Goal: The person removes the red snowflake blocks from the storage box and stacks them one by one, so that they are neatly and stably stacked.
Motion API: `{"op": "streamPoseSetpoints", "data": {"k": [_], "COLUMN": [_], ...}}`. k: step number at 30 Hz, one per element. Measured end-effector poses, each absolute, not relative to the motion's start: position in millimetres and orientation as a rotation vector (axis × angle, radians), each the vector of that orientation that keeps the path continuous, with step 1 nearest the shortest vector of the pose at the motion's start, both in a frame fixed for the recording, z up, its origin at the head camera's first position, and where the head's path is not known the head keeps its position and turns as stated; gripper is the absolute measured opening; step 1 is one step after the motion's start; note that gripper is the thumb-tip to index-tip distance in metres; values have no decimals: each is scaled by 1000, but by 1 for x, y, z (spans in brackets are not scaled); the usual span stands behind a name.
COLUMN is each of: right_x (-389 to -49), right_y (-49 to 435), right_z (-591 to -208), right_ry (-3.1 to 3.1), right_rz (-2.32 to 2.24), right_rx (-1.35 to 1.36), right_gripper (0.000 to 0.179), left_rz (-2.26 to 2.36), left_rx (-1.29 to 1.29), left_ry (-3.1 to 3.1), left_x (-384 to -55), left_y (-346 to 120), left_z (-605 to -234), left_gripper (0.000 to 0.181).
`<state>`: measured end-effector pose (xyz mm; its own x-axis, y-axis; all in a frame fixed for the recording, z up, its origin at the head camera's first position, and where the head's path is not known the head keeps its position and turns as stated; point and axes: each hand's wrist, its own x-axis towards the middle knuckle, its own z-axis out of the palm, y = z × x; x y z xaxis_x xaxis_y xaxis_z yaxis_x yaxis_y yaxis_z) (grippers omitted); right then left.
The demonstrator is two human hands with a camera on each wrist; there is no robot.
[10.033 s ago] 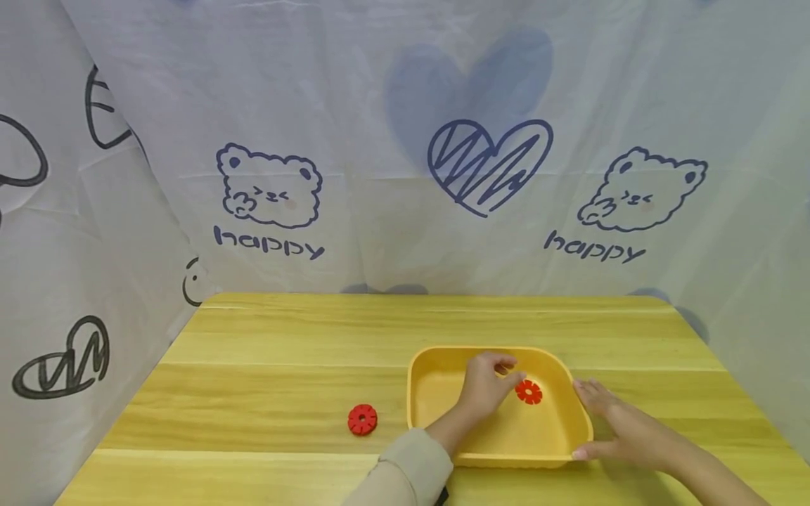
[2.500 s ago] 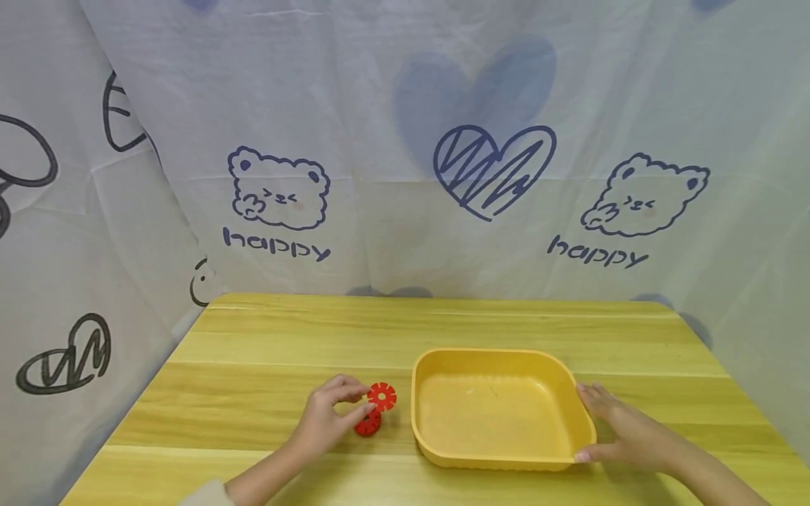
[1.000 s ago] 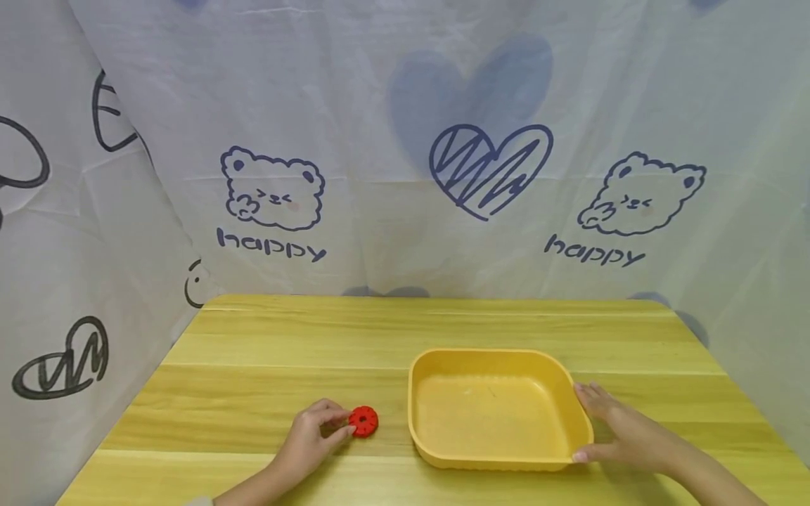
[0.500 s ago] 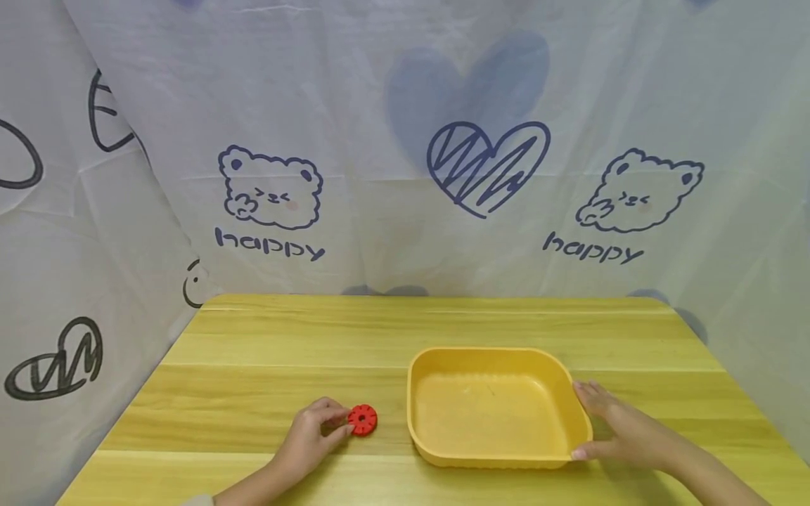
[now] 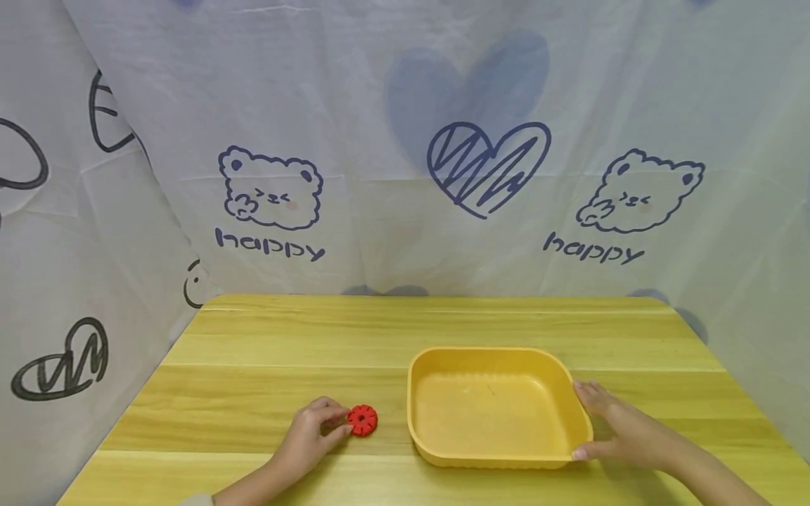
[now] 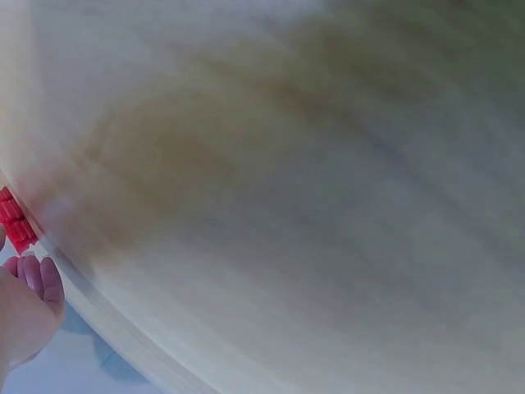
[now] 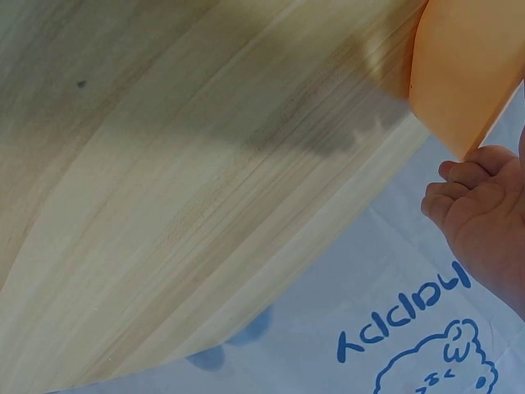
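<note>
Red notched discs (image 5: 363, 420), flower-like with a centre hole, lie stacked flat on the table left of the tray. In the left wrist view the red stack (image 6: 16, 220) shows several layers at the left edge. My left hand (image 5: 311, 434) pinches the stack's left side between thumb and fingertips. A yellow plastic tray (image 5: 500, 464) stands right of the discs, with nothing inside. My right hand (image 5: 623, 429) holds its right end, thumb at the front corner and fingers along the side. In the right wrist view, curled fingers (image 7: 467, 176) meet the tray's corner (image 7: 463, 82).
The wood-grain table (image 5: 285, 330) reaches back to a white curtain (image 5: 380, 232) printed with bears, hearts and words. Another curtain (image 5: 50, 281) hangs along the left side. A short strip of table separates the discs from the tray.
Earlier a red disc lay inside the tray under my left hand; later that hand held it above the stack. Now the hand is at the stack. My right hand stays on the tray.
</note>
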<state>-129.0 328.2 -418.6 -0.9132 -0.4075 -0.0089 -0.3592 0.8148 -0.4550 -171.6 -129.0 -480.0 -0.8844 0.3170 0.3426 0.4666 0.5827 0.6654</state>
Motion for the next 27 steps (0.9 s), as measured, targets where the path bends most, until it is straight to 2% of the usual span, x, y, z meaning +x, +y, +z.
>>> {"op": "streamPoseSetpoints", "data": {"k": [19,27], "right_x": [-133,-135], "right_y": [332,335], "right_z": [-420,-410], "right_ry": [2898,2952], "right_rz": [-663,-756], "right_rx": [-655,-580], "right_gripper": [97,92], "left_rz": [-1114,-1059], "left_rx": [-619,-514], "left_ry": [-2586,-2546], "left_x": [-169,-179], "left_y": [-137,-142], "left_z": [-478,-454], "left_gripper": [21,21]}}
